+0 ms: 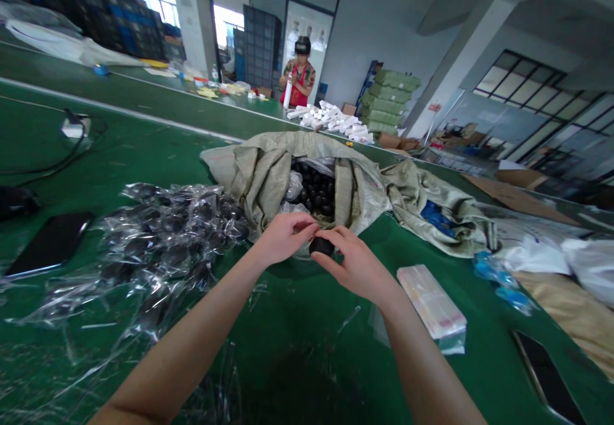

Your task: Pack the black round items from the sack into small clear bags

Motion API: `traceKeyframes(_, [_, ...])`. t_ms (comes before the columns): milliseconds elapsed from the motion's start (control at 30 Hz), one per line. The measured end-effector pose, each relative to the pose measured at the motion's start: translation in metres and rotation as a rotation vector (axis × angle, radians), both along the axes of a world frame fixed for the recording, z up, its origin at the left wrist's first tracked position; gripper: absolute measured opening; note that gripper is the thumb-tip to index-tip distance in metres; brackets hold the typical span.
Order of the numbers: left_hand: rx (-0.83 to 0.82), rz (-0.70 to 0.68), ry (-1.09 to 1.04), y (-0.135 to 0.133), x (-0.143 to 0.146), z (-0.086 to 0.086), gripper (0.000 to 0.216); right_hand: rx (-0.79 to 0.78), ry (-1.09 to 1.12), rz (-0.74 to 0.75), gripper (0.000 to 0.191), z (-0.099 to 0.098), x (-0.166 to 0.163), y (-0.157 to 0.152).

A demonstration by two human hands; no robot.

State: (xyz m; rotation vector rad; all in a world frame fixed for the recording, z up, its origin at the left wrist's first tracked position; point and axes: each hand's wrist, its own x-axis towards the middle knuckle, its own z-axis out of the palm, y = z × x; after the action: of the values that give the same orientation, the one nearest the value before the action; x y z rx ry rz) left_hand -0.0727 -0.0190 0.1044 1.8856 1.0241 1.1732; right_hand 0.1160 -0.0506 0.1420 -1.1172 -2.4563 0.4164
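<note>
Two bare arms reach out low over the green table (297, 348). Both hands meet in the middle, just in front of a big open sack (261, 172). Between them is a small black piece (320, 246). The right hand (357, 265) is curled around it from below and from the side, with the thumb and fingers pinching it. The left hand (283, 236) is closed too, and its fingertips press on the top left of the same piece. The piece is held up off the table, very near the mouth of the sack.

Inside the sack lie lots more black pieces (319, 191), all heaped together. To the left of the hands is a messy pile of clear plastic bags (167, 239) with dark things inside them. A dark phone (50, 242) lies flat further left. To the right of the right hand sits a flat white packet (432, 300), and another phone (547, 377) lies near the table edge.

Far away at the back of the table a person (300, 76) stands next to a heap of white tubes (330, 118)
</note>
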Motion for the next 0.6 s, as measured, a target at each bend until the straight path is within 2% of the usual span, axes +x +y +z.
traceKeyframes(300, [-0.065, -0.017, -0.056, 0.002, -0.004, 0.001, 0.023, -0.082, 0.066, 0.113, 0.041, -0.004, 0.009, 0.009])
traceKeyframes(400, [-0.057, -0.002, -0.039, 0.002, -0.003, 0.0, 0.023, -0.117, 0.054, 0.128, 0.042, -0.004, 0.012, 0.01])
traceKeyframes(600, [-0.034, 0.043, -0.019, -0.002, 0.003, 0.001, 0.019, -0.092, 0.168, 0.102, 0.047, -0.009, 0.013, 0.011])
